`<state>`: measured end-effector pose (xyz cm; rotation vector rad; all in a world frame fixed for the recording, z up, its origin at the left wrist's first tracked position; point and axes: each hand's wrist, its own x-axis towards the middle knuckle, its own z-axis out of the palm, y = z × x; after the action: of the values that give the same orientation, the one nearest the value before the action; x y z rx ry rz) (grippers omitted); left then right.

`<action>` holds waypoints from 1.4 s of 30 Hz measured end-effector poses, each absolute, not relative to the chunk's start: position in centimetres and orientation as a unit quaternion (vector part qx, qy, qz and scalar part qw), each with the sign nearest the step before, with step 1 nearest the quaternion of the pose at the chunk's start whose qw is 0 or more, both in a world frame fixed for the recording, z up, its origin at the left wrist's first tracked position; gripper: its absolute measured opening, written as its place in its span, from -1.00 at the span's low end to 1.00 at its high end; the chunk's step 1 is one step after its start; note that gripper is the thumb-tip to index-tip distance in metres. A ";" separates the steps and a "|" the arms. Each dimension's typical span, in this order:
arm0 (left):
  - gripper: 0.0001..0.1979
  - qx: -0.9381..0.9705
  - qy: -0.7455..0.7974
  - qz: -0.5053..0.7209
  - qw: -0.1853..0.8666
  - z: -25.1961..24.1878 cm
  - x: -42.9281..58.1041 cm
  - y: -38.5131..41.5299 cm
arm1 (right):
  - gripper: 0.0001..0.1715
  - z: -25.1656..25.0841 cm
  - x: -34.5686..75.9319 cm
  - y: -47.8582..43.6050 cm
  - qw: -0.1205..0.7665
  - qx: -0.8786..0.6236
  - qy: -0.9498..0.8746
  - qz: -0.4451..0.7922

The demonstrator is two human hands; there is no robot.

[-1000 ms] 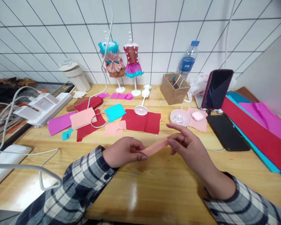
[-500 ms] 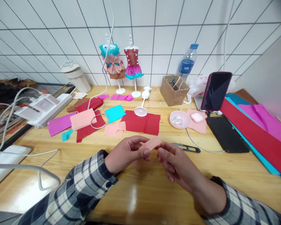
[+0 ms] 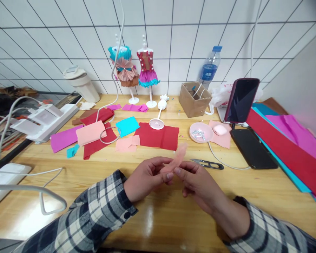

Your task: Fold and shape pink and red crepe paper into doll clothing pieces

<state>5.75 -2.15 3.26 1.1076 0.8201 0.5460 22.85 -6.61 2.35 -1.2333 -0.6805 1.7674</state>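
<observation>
Both my hands meet over the wooden table [image 3: 160,218] near its front. My left hand [image 3: 144,177] pinches the lower end of a folded strip of peach crepe paper [image 3: 178,158] between thumb and fingers. My right hand [image 3: 197,182] pinches the same strip right beside it, fingertips touching the left thumb. The strip sticks up and to the right, away from me. Small black thread snips [image 3: 208,163] lie on the table just right of my hands.
Red [image 3: 159,136], peach [image 3: 91,132], magenta and teal paper pieces lie across the middle. Two dressed mini mannequins [image 3: 146,66] stand at the back wall, a bare one [image 3: 159,114] lies down. A cardboard box [image 3: 193,98], pink bead dish [image 3: 200,131], phones [image 3: 252,147] and paper rolls [image 3: 292,147] are right.
My right hand has slid left along the strip until it met my left hand, uncovering the snips. The strip's free end now points up and away instead of lying stretched between the hands.
</observation>
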 end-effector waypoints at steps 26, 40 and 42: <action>-0.75 0.668 0.426 0.222 0.568 4.3 5.8 -2.0 | -0.65 2.1 22.4 -6.6 0.511 -0.505 -0.245 0.651; -0.71 0.646 0.423 0.174 0.611 4.0 5.3 -1.9 | -0.65 2.7 23.2 -6.2 0.496 -0.485 -0.227 0.684; -0.71 0.657 0.417 0.165 0.606 4.0 5.2 -1.8 | -0.65 2.7 23.3 -6.1 0.506 -0.496 -0.224 0.669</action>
<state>5.22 -1.83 4.03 1.5187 0.9638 0.3814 23.27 -6.09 2.67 -1.1971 -0.5397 1.6127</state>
